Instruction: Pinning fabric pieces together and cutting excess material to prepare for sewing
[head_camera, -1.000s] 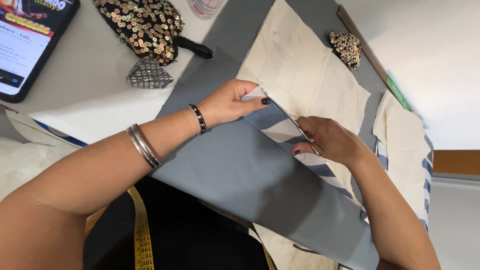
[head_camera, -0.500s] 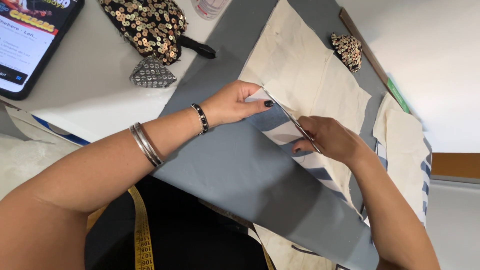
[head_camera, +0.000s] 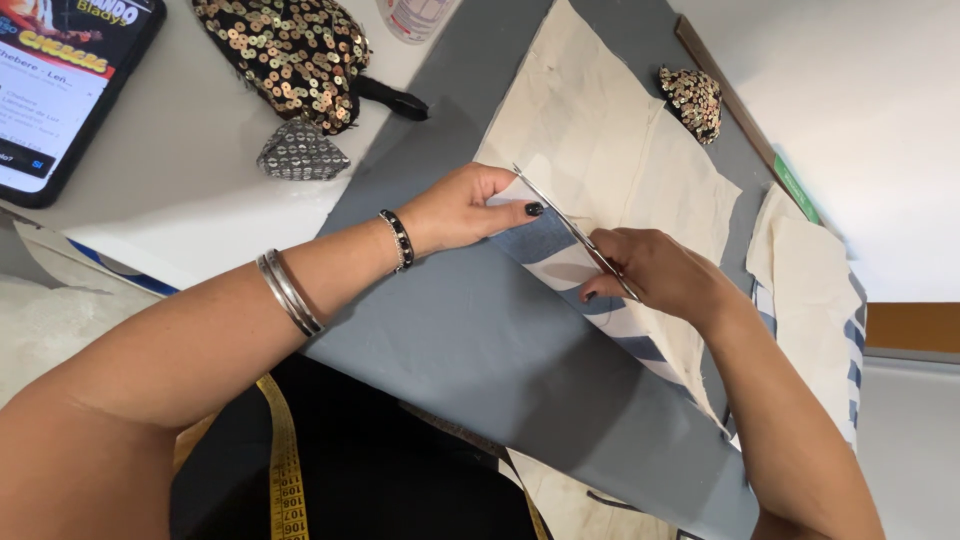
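My left hand (head_camera: 462, 208) pinches the folded edge of a cream fabric piece (head_camera: 610, 150) with blue stripes on its underside, which lies on a wide grey cloth (head_camera: 470, 340). My right hand (head_camera: 655, 272) grips metal scissors (head_camera: 560, 215) whose thin blades run up-left along the fabric's edge, the tip close to my left fingers. The scissor handles are hidden inside my right hand.
A sequined black-and-gold pouch (head_camera: 290, 55), a small silver sequined piece (head_camera: 300, 152) and a tablet (head_camera: 60, 80) lie on the white table at the upper left. Another sequined piece (head_camera: 692, 100) rests on the grey cloth. More cream striped fabric (head_camera: 815, 290) lies right. A yellow tape measure (head_camera: 285, 470) hangs below.
The scissor blades have advanced up-left along the fabric edge toward my left fingers. My left hand keeps its hold on the folded edge.
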